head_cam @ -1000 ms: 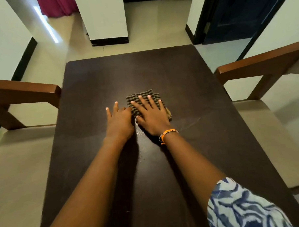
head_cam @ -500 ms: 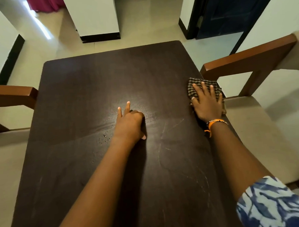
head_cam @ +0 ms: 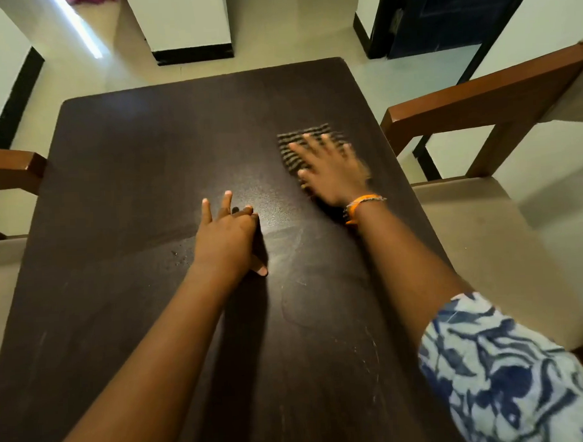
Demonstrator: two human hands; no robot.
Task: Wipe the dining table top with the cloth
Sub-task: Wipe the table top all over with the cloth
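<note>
A dark brown dining table top [head_cam: 140, 154] fills the middle of the view. A checked cloth [head_cam: 288, 147] lies flat on its right half, blurred by motion. My right hand [head_cam: 331, 175], with an orange band at the wrist, presses flat on the cloth with fingers spread and covers its near part. My left hand [head_cam: 229, 235] rests on the table's middle, fingers partly curled, two of them pointing away, holding nothing. Faint wet streaks and small crumbs [head_cam: 178, 254] show on the surface near my left hand.
A wooden chair [head_cam: 485, 102] with a beige seat stands close against the table's right edge. Another chair's backrest [head_cam: 10, 169] sits at the left edge. Beyond the far edge are a tiled floor, a white pillar [head_cam: 188, 31] and a dark doorway [head_cam: 441, 13].
My right hand slid the cloth from the middle out to the right edge, then back leftward and a little farther away. My left hand stayed near the middle with fingers curling.
</note>
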